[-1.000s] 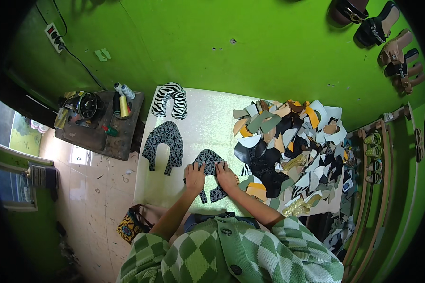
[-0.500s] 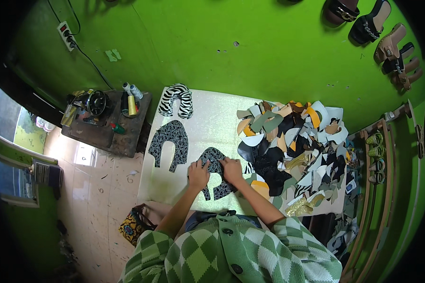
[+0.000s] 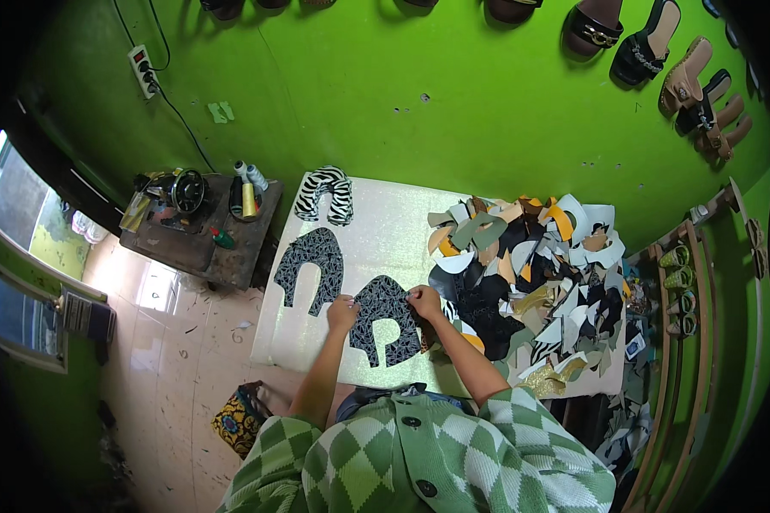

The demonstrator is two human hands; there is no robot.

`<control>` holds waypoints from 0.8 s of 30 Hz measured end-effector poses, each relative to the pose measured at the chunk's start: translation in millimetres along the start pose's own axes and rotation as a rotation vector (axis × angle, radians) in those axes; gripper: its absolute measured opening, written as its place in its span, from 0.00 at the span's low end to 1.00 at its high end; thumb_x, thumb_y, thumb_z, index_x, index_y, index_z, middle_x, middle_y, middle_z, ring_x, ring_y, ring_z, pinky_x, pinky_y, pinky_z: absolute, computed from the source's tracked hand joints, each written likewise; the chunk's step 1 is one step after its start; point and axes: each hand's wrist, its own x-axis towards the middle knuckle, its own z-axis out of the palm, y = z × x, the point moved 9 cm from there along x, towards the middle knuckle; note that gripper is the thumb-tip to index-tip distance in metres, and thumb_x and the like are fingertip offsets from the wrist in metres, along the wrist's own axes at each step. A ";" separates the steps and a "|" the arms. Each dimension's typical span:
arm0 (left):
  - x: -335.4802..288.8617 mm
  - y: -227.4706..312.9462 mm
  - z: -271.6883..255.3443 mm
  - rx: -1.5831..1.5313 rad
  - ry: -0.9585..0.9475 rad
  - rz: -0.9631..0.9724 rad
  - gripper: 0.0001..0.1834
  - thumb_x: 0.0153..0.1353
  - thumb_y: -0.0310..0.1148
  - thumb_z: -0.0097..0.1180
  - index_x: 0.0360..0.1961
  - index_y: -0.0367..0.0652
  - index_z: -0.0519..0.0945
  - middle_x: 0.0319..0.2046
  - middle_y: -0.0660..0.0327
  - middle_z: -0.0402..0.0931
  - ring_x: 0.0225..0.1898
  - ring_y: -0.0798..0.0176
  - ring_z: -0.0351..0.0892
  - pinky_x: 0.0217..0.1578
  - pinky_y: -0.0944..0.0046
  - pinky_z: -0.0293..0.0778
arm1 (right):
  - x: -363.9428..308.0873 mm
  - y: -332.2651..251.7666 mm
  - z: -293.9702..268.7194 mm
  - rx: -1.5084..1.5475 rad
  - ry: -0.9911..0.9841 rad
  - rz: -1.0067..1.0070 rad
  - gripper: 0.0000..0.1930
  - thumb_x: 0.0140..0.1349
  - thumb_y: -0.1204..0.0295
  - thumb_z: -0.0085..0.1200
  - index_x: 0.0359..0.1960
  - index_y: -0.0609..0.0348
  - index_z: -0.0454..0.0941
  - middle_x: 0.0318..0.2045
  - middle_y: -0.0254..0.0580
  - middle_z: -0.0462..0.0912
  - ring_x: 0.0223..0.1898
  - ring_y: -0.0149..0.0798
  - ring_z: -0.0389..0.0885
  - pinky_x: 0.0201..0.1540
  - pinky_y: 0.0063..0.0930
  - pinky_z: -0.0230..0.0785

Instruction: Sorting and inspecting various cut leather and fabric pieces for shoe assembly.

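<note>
**Held arch (image 3: 383, 299) between left hand (image 3: 341, 314) and right hand (image 3: 424, 301), long axis running near edge to far edge**

Start by the left edge of the counter (image 3: 393, 207) with the loose arch (image 3: 318, 247), black with pale lines, legs toward the near edge. Just beyond, at the far left corner, find the zebra arch (image 3: 326, 178), out of reach of either grip.

Next, just right of the loose arch's legs, note the left hand: thumb and fingers together, pinched on the left margin of the held arch. Find that arch toward the near edge, between the loose arch and the scraps (image 3: 522, 265). Trace its long axis from the rounded top, facing the far edge, down to two legs pointing at the near edge. Cannot tell whether flat on the counter or slightly raised.

Across from there, see the right hand, pinched on the right shoulder, a little closer to the far edge than the left. Judge neither as clearly nearer. Finish with the scraps, just beyond the right hand, heaped along the counter's right edge.
</note>
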 end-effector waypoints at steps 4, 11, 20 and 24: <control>6.1 -7.5 4.8 -0.086 -0.025 -0.053 0.16 0.46 0.37 0.64 0.35 0.41 0.79 0.31 0.59 0.81 0.33 0.61 0.80 0.37 0.64 0.73 | 2.5 8.6 0.6 0.110 -0.044 0.024 0.12 0.44 0.70 0.65 0.29 0.63 0.79 0.20 0.35 0.77 0.23 0.32 0.75 0.30 0.26 0.68; 7.5 6.0 1.9 -0.190 -0.044 -0.086 0.11 0.48 0.36 0.63 0.31 0.42 0.80 0.29 0.61 0.81 0.32 0.63 0.80 0.35 0.65 0.73 | -6.0 -2.8 -3.9 0.104 -0.092 -0.076 0.16 0.44 0.69 0.65 0.36 0.58 0.77 0.23 0.36 0.76 0.26 0.33 0.75 0.31 0.27 0.68; 1.8 34.4 -9.1 -0.031 -0.002 0.084 0.08 0.48 0.34 0.64 0.29 0.46 0.80 0.29 0.61 0.81 0.32 0.60 0.80 0.34 0.63 0.73 | -4.5 -29.1 -13.8 -0.184 -0.088 -0.061 0.12 0.48 0.67 0.62 0.36 0.53 0.79 0.26 0.40 0.78 0.31 0.42 0.78 0.34 0.33 0.68; 1.2 46.1 -16.5 -0.077 0.041 0.077 0.06 0.47 0.28 0.63 0.26 0.40 0.79 0.26 0.58 0.80 0.28 0.63 0.79 0.31 0.66 0.73 | 3.9 -27.7 -18.1 -0.200 -0.055 -0.057 0.09 0.50 0.67 0.60 0.32 0.55 0.79 0.27 0.42 0.79 0.31 0.42 0.78 0.35 0.33 0.69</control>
